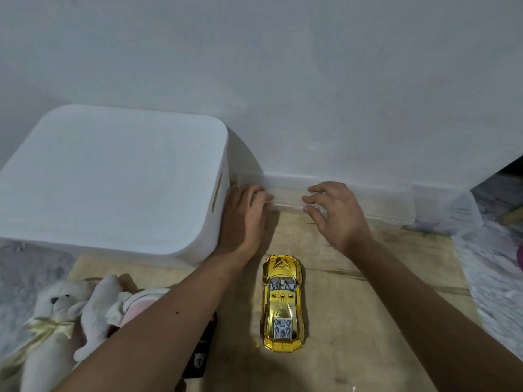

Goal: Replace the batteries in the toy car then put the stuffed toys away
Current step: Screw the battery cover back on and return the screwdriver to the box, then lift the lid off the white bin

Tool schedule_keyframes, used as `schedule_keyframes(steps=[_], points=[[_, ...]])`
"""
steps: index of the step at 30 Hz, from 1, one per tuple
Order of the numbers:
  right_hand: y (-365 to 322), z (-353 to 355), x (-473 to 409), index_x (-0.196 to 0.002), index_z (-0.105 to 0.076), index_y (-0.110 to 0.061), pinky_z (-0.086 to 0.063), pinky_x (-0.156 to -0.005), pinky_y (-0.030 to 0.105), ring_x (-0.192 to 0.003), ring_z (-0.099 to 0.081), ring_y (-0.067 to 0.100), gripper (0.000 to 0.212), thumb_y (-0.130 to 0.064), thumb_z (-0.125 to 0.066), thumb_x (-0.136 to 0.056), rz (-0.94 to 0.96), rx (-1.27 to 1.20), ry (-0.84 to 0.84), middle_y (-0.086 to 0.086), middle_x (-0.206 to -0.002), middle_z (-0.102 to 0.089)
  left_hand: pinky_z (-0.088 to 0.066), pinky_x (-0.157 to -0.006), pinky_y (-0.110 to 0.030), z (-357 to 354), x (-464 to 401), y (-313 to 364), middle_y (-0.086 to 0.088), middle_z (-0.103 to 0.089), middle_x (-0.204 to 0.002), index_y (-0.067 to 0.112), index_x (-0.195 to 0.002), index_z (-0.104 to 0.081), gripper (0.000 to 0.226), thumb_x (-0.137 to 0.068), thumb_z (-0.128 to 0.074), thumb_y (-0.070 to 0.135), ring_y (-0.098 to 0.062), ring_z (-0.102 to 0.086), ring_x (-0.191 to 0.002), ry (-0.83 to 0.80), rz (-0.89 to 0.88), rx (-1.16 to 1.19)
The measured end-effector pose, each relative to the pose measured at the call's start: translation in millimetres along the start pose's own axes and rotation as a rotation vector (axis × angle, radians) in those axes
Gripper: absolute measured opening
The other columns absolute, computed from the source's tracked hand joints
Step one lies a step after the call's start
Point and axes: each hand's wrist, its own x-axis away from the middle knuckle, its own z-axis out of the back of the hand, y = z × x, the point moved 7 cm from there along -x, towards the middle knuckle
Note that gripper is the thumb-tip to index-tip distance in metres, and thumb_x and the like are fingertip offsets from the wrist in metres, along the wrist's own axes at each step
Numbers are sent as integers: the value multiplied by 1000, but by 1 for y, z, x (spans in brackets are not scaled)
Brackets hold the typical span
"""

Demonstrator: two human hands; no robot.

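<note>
Gold toy car [283, 304] parked upright on the wooden worktop [353, 321], nose pointing away from the wall, all wheels down. Taken as landmark below.

Beyond the car, against the white wall: clear plastic box [368, 205], low and long, lying on the worktop. Both hands at its near-left end.

Left hand [244, 219] up and left of the car, palm down, fingers curled over the left end of the clear box; grip appears closed on the box edge, fingertips partly hidden by the plastic. Back of hand just beside the white bin.

Right hand [334, 213] up and right of the car, fingers bent, claw-like, tips touching the box's near rim and top; looks like a light grasp on the box, not a full clench.

White lidded bin [113, 179] up and left of the car, lid on, slot handle in its right side facing the left hand.

Stuffed toys left of the car, at the worktop's left edge: white teddy bear [53, 315] with a cream ribbon bow, lying on its back; second white-and-pink plush [133, 306] touching it, partly hidden under the left forearm.

Dark flat object [202, 352] between plush and car, mostly covered by the forearm; cannot identify.
</note>
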Motion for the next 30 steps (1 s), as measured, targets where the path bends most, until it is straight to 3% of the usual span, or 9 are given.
schedule_keyframes(steps=[8, 11, 14, 18, 22, 24, 26, 28, 30], points=[[1, 3, -1, -112, -79, -17, -37, -106, 29, -125, -57, 24, 20, -22, -77, -93, -57, -50, -35, 1, -124, -72, -46, -103, -32, 8, -2, -1, -1, -69, -109, 15, -100, -74, 9, -95, -72, 8, -24, -58, -112, -34, 47, 47], [-3, 7, -1, -114, -79, -18, -39, -108, 33, -127, -55, 22, 20, -24, -75, -95, -85, -70, -58, 0, -128, -71, -52, -103, -45, 2, -4, -7, -1, -68, -112, 20, -106, -71, 14, -95, -69, 10, -26, -60, -115, -47, 92, 173], [-6, 13, 3, -113, -79, -19, -41, -108, 36, -128, -55, 22, 19, -25, -75, -95, -115, -104, -45, -1, -129, -71, -50, -104, -38, 10, -3, -4, -2, -67, -117, 16, -112, -71, 18, -95, -73, 12, -22, -57, -117, -67, 147, 175], [-13, 22, 14, -114, -78, -19, -42, -105, 36, -127, -56, 22, 21, -27, -76, -95, -131, -106, -34, -1, -127, -71, -54, -101, -49, 26, -3, 12, -10, -65, -118, 9, -119, -65, 25, -95, -71, 9, -26, -61, -117, -73, 185, 373], [-34, 37, 34, -108, -78, -16, -46, -95, 29, -113, -63, 23, 19, -26, -79, -91, -89, -149, 34, 2, -117, -75, -41, -115, -25, 64, 18, 48, -2, -56, -138, 13, -137, -58, 39, -100, -71, 18, -3, -47, -129, -224, 166, 403], [-51, 44, 50, -106, -78, -12, -46, -89, 23, -102, -67, 24, 20, -20, -82, -88, -45, -180, 86, 5, -110, -76, -42, -115, -25, 85, 34, 61, 0, -55, -143, 17, -140, -57, 43, -100, -71, 23, -7, -50, -132, -282, 112, 383], [-78, 46, 69, -108, -76, -7, -54, -87, 31, -96, -70, 25, 24, -17, -83, -88, -23, -215, 97, 8, -109, -76, -44, -116, -32, 111, 52, 61, -1, -55, -146, 17, -143, -56, 47, -99, -72, 25, -12, -52, -135, -338, 101, 397], [-106, 45, 86, -111, -75, -8, -59, -84, 45, -94, -72, 25, 27, -26, -78, -92, -36, -251, 82, 7, -110, -76, -48, -115, -39, 138, 72, 53, -1, -57, -146, 16, -145, -55, 50, -100, -71, 28, -14, -54, -135, -389, 105, 403], [-133, 42, 96, -112, -76, -13, -58, -86, 49, -97, -72, 22, 31, -37, -72, -92, -112, -318, 50, 2, -110, -76, -50, -112, -39, 167, 89, 39, -1, -60, -143, 15, -144, -56, 50, -100, -72, 31, -15, -57, -132, -398, 95, 378]])
